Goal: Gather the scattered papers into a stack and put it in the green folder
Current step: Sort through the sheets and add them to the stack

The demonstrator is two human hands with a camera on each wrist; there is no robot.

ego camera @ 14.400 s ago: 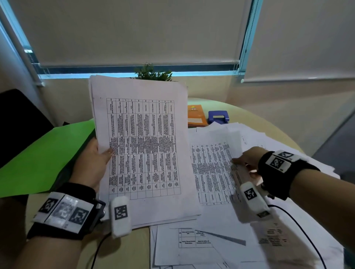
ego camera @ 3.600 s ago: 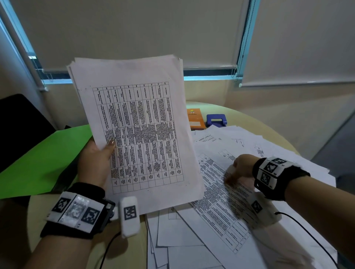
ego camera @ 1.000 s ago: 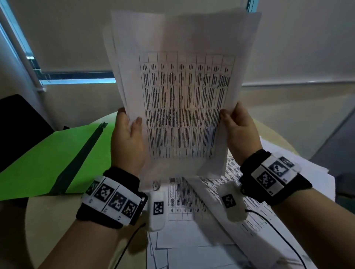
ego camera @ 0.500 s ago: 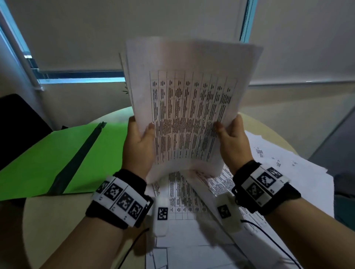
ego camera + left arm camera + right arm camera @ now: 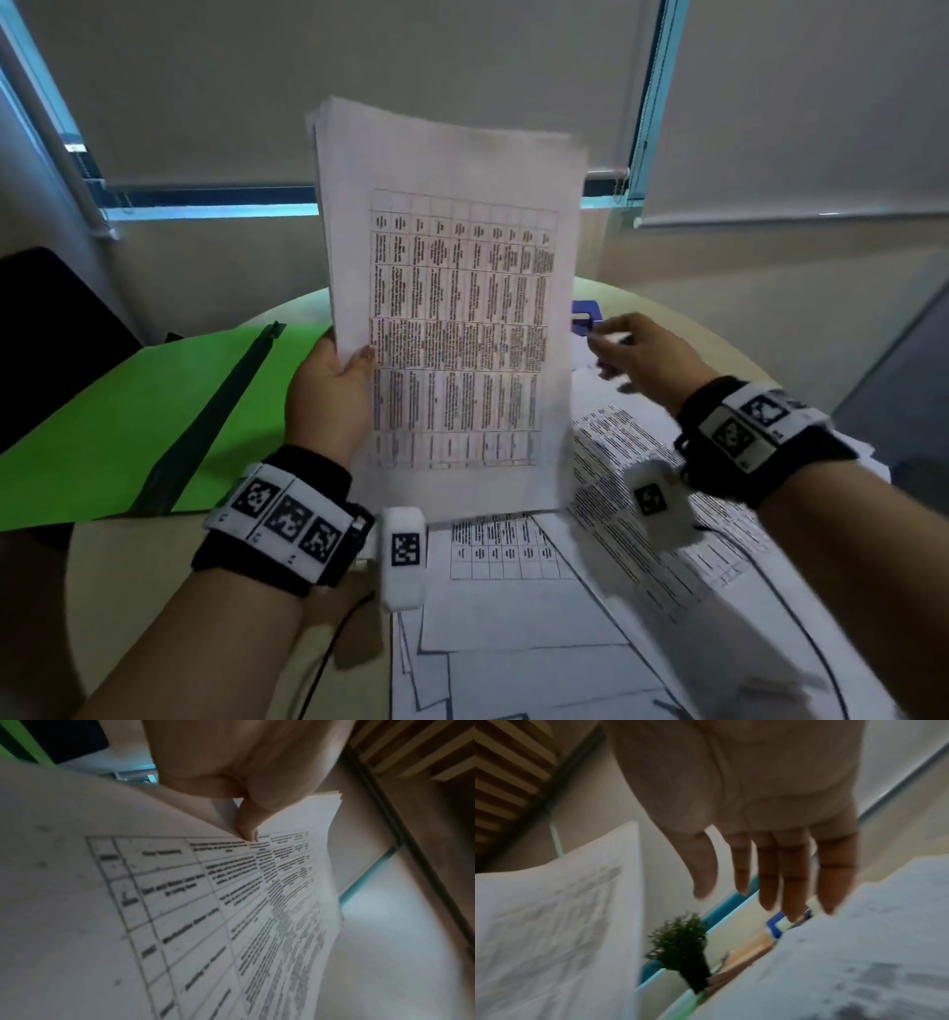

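My left hand (image 5: 334,390) holds a stack of printed papers (image 5: 452,308) upright above the table, thumb on the front sheet and fingers behind; the left wrist view shows the thumb (image 5: 248,821) pinching the stack (image 5: 231,923) at its edge. My right hand (image 5: 637,354) is off the stack, empty, with fingers (image 5: 770,874) spread straight, hovering above loose papers (image 5: 642,514) that lie scattered over the right of the table. The green folder (image 5: 128,411) lies open flat at the left, a dark spine strip down its middle.
A blue hole punch (image 5: 585,316) sits at the back of the round table (image 5: 154,591), partly behind the stack. A small green plant (image 5: 680,939) stands by the window. A black chair (image 5: 46,329) is at far left. Blinds cover the window behind.
My right hand has let go of the stack and moved right over the scattered papers. The left hand alone now holds the stack, shifted slightly left and straightened.
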